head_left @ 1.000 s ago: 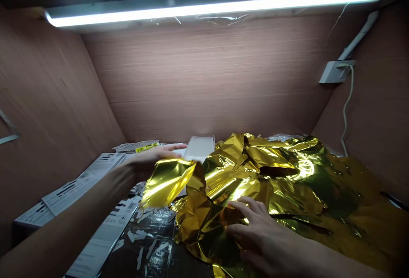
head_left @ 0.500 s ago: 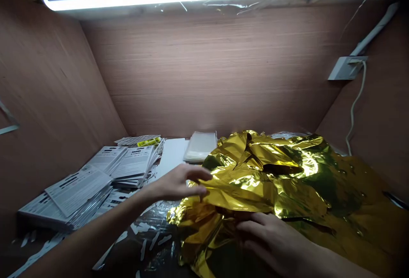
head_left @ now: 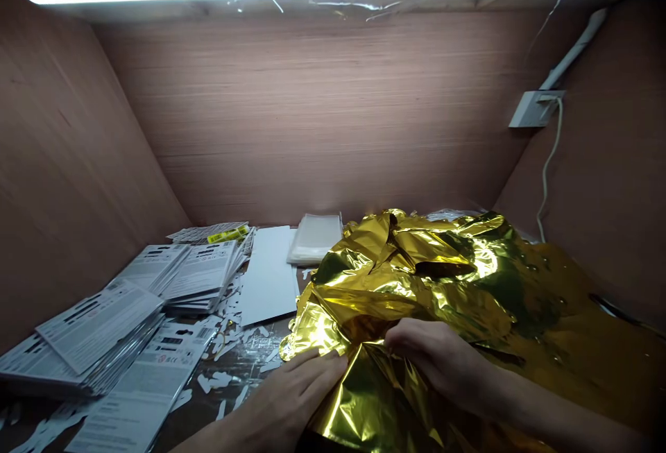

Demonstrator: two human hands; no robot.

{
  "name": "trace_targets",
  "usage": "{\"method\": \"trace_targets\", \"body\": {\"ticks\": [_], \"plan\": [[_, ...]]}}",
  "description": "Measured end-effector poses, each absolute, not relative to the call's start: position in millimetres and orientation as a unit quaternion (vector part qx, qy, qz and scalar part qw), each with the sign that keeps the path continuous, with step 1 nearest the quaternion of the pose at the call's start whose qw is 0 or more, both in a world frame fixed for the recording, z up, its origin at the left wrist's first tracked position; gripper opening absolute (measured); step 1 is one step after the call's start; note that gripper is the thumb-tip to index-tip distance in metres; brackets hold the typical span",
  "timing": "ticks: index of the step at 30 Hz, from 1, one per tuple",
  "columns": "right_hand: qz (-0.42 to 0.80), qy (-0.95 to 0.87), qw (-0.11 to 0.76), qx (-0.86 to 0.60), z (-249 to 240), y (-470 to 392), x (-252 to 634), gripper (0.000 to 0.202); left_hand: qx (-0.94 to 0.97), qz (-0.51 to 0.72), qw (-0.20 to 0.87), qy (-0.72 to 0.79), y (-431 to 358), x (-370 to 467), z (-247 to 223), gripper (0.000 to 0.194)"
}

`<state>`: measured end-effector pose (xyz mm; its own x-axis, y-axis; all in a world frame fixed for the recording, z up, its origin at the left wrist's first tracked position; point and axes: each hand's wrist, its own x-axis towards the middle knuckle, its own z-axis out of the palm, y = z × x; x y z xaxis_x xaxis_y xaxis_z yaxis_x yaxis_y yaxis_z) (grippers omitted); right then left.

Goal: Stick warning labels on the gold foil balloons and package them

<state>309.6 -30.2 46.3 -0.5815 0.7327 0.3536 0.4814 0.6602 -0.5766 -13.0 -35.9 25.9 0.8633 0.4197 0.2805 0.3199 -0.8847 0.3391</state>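
Note:
A large heap of shiny gold foil (head_left: 385,293) with creases and folds spreads over the middle and right of the table. My left hand (head_left: 306,390) lies on its near left edge, fingers stretched out and close together, palm down. My right hand (head_left: 427,352) is closed on a gathered fold of the foil, just right of the left fingertips. Between the hands the foil bunches into a raised crease. The underside of both hands is hidden.
Stacks of printed white cards (head_left: 98,328) in clear sleeves lie at the left, with a yellow label strip (head_left: 227,234) behind. White board (head_left: 268,276) and a pile of clear bags (head_left: 315,239) stand at the back. Paper scraps (head_left: 213,381) litter the dark tabletop. A socket (head_left: 535,109) hangs right.
My left hand has come down and nearer, from above the foil onto its near edge. My right hand has risen slightly and closed on the foil, bunching it. The view has shifted right.

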Motion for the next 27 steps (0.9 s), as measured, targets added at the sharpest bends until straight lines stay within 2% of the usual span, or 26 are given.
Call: {"method": "trace_targets", "body": {"ticks": [4, 8, 11, 12, 13, 15, 17, 19, 22, 24, 27], "plan": [[0.232, -0.847, 0.276, -0.391, 56, -28, 310, 0.020, 0.952, 0.194, 0.118, 0.207, -32, -12, -1, 0.077], [0.267, -0.819, 0.198, -0.468, 79, -30, 323, 0.029, 0.941, 0.189, 0.173, 0.220, -33, -16, -5, 0.047], [0.391, -0.776, 0.166, -0.467, 94, -31, 353, 0.053, 0.898, 0.208, 0.244, 0.300, -34, -17, 11, 0.029], [0.444, -0.763, 0.162, -0.440, 96, -32, 365, 0.059, 0.879, 0.204, 0.270, 0.336, -34, -17, 18, 0.028], [0.497, -0.752, 0.161, -0.403, 95, -32, 378, 0.056, 0.859, 0.196, 0.295, 0.371, -33, -16, 27, 0.031], [0.582, -0.705, 0.215, -0.344, 88, -32, 398, 0.023, 0.820, 0.185, 0.327, 0.431, -30, -14, 43, 0.040], [0.615, -0.651, 0.298, -0.330, 77, -29, 409, 0.012, 0.791, 0.187, 0.346, 0.470, -25, -10, 55, 0.043], [0.594, -0.605, 0.366, -0.383, 68, -23, 406, 0.021, 0.759, 0.197, 0.375, 0.494, -18, -7, 60, 0.044], [0.539, -0.559, 0.440, -0.452, 65, -9, 387, 0.052, 0.679, 0.198, 0.434, 0.558, -4, -5, 54, 0.056], [0.516, -0.522, 0.496, -0.465, 70, 2, 374, 0.054, 0.612, 0.194, 0.467, 0.608, 7, -6, 47, 0.061], [0.443, -0.488, 0.568, -0.492, 78, 18, 363, 0.043, 0.545, 0.193, 0.510, 0.637, 20, -8, 39, 0.062]]}}
